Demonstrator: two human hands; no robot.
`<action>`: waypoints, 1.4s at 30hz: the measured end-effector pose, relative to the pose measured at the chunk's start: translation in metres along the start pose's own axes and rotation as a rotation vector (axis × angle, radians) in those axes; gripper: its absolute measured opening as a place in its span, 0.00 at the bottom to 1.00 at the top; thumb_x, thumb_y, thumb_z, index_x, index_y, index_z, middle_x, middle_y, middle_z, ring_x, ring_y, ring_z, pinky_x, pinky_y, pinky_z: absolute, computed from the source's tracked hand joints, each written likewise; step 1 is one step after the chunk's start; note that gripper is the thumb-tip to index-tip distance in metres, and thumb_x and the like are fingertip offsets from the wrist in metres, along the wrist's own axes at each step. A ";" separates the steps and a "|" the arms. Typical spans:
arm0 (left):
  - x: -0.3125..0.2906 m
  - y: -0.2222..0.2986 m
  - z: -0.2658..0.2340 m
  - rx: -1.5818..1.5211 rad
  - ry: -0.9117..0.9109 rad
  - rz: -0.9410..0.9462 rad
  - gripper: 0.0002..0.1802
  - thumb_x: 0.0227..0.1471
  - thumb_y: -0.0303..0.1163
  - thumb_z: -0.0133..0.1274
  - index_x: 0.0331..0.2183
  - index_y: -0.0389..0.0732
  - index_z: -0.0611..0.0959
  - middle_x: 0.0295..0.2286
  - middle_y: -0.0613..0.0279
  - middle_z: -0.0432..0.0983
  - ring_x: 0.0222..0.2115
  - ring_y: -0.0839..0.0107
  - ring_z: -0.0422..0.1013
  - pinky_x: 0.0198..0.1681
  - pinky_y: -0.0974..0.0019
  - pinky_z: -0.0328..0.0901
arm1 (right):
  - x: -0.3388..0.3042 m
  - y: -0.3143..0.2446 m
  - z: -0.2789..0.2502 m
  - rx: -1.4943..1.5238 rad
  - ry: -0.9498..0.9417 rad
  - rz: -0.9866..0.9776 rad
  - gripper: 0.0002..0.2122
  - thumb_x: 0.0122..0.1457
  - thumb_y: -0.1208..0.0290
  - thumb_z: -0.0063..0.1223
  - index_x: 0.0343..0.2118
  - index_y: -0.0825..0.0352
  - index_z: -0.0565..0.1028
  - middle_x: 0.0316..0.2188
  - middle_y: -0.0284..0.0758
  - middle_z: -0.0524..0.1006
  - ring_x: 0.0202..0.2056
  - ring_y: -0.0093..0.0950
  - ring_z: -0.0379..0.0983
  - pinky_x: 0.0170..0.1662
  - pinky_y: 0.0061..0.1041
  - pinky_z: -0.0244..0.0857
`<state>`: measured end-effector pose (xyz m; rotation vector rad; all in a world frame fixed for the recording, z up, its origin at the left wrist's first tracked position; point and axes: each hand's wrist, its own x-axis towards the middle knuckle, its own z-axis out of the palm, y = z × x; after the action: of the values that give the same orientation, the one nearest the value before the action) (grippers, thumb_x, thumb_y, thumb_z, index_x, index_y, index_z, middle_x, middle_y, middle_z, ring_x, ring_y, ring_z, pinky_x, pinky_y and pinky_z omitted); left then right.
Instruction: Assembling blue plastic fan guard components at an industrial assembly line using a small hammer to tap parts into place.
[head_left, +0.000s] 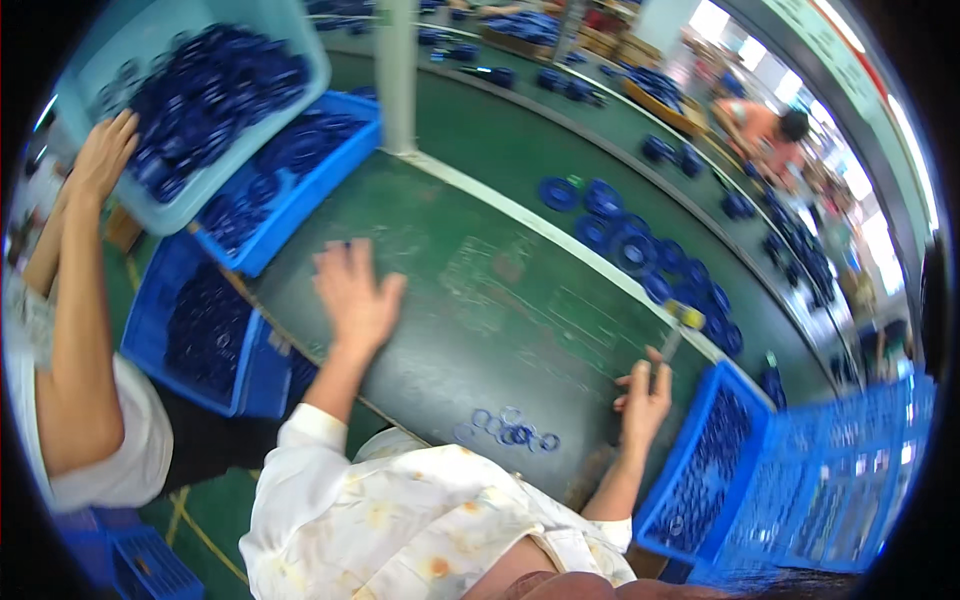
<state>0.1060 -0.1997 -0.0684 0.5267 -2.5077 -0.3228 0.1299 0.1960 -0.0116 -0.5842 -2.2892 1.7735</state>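
My left hand (358, 300) is open above or on the dark green tabletop (430, 260), its fingers spread and nothing in them. At the right side of the table my right hand (643, 400) is loosely curled. From between its fingertips a thin grey tool (671, 344) with a yellow end (690, 317) points toward the far edge; how firmly it is gripped is hard to see. Close to my body lies a small group of thin translucent blue rings (515, 434), apart from both hands.
Blue round parts (633, 249) lie along a green conveyor (480, 130) past a white ledge. A blue bin (655, 520) of small parts stands at right. Left are a tilted pale-blue tub (318, 60) and more blue bins (255, 262). A co-worker's hand (103, 155) touches the tub.
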 end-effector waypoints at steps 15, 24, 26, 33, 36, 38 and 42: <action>-0.038 0.180 0.041 -0.933 -0.696 0.601 0.60 0.36 0.37 0.74 0.68 0.51 0.59 0.63 0.42 0.57 0.64 0.46 0.57 0.68 0.43 0.52 | -0.069 0.032 -0.011 -0.283 -0.171 -0.179 0.15 0.70 0.64 0.48 0.53 0.68 0.74 0.22 0.26 0.70 0.23 0.16 0.64 0.26 0.20 0.60; -0.043 0.203 0.052 -0.936 -0.659 0.662 0.72 0.31 0.38 0.77 0.70 0.51 0.48 0.60 0.46 0.64 0.61 0.48 0.62 0.69 0.43 0.52 | -0.057 0.003 0.005 -0.691 -0.203 -0.056 0.16 0.69 0.60 0.46 0.55 0.61 0.73 0.33 0.57 0.80 0.39 0.58 0.78 0.43 0.52 0.71; -0.042 0.202 0.050 -0.931 -0.689 0.658 0.72 0.31 0.38 0.77 0.70 0.51 0.48 0.60 0.46 0.64 0.60 0.48 0.63 0.67 0.46 0.55 | -0.056 -0.001 0.003 -0.690 -0.227 -0.046 0.16 0.69 0.60 0.46 0.55 0.59 0.73 0.33 0.57 0.80 0.40 0.59 0.77 0.44 0.55 0.70; -0.039 0.204 0.052 -0.924 -0.683 0.648 0.71 0.32 0.38 0.78 0.70 0.47 0.51 0.62 0.46 0.62 0.61 0.48 0.63 0.63 0.51 0.62 | -0.050 0.005 0.009 -0.688 -0.205 -0.088 0.16 0.68 0.60 0.48 0.53 0.61 0.74 0.33 0.55 0.80 0.38 0.59 0.77 0.43 0.55 0.69; -0.038 0.206 0.051 -0.914 -0.700 0.733 0.69 0.32 0.35 0.77 0.70 0.49 0.52 0.60 0.45 0.64 0.59 0.46 0.63 0.63 0.49 0.61 | -0.059 0.011 -0.006 -0.598 -0.214 -0.064 0.15 0.68 0.60 0.47 0.52 0.62 0.74 0.33 0.55 0.80 0.39 0.60 0.76 0.42 0.56 0.68; -0.023 0.218 0.054 -0.861 -0.744 0.734 0.64 0.35 0.37 0.74 0.68 0.42 0.56 0.59 0.42 0.64 0.60 0.45 0.63 0.63 0.50 0.61 | -0.067 0.008 -0.020 -0.478 -0.101 -0.120 0.14 0.67 0.62 0.49 0.50 0.64 0.75 0.28 0.54 0.79 0.34 0.55 0.78 0.38 0.47 0.70; 0.011 0.285 0.064 -1.040 -0.670 0.651 0.57 0.41 0.42 0.71 0.66 0.32 0.59 0.61 0.37 0.63 0.62 0.46 0.62 0.65 0.52 0.57 | -0.100 -0.017 -0.059 -0.400 0.112 -0.125 0.13 0.66 0.65 0.54 0.49 0.66 0.77 0.23 0.47 0.75 0.25 0.39 0.76 0.32 0.34 0.68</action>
<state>-0.0237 0.0581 -0.0207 -0.9075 -2.4334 -1.5704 0.2395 0.2035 0.0300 -0.5688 -2.5509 1.2007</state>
